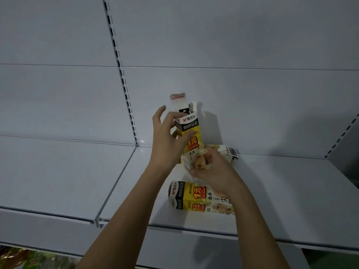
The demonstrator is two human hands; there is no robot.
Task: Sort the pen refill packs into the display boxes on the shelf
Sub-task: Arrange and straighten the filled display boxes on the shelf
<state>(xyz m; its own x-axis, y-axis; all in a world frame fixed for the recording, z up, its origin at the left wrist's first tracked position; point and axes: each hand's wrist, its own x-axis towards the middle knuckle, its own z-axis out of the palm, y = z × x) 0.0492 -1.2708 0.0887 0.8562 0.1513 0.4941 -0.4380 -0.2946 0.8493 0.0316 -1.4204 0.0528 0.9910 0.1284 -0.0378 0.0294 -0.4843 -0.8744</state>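
Observation:
An upright yellow, black and white display box (191,129) stands on the white shelf (281,191), its top open with dark refill ends showing. My left hand (168,140) grips its left side, thumb across the front. My right hand (210,167) is closed on the box's lower front, where the card looks crumpled. A second box of the same kind (194,197) lies on its side nearer the shelf's front edge, partly under my right forearm. Part of a third box (229,151) lies behind my right hand.
A small clear packet with a red strip (177,96) sits against the back panel above the upright box. A slotted upright (124,82) divides the back wall. Another shelf section (58,171) lies to the left; a side wall (347,144) closes the right.

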